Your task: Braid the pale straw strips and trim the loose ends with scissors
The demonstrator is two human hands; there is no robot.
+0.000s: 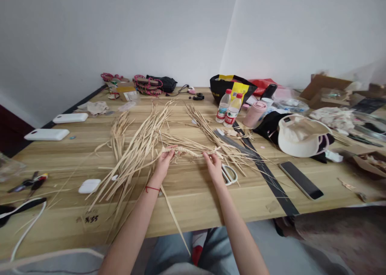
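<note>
Both hands work at the middle of the wooden counter (193, 194), each closed on one end of a braided straw cord (189, 151) that lies stretched between them, parallel to the counter's near edge. The left hand (164, 160), with a red string at its wrist, pinches the cord's left end, where loose straw strips (132, 154) fan out toward the near left corner and one long strip trails off the counter's edge. The right hand (213, 164) grips the right end, its fingers curled around the braid, with more loose strands spreading behind it. Just beside the right hand lies a pair of white-handled scissors (229, 174), and a long dark ruler (259, 170) runs diagonally past them. Behind stand two water bottles (229, 108) and a pink cup (254, 114); a black phone (300, 180) and a white bag (301, 136) lie to the right. On the left side sit a white earbud case (89, 185) and two white power banks (46, 134).
</note>
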